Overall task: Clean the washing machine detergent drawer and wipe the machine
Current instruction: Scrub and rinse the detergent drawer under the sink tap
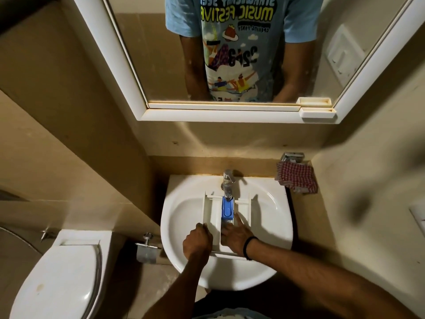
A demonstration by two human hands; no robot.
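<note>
Beige bathroom walls surround a white sink (184,217) in which the detergent drawer (211,210) lies lengthwise, its front panel nearest the person. The left hand (198,238) curls its fingers round the drawer's left wall. The right hand (236,236), with a black band (249,247) at the wrist, lies flat in the drawer with fingers straight and the forefinger reaching along the right compartment. The blue insert (227,207) lies beyond, directly under the tap (228,180). A red checked cloth (296,178) hangs at the back right, the toilet (62,272) stands left, and a mirror (161,65) hangs above.
</note>
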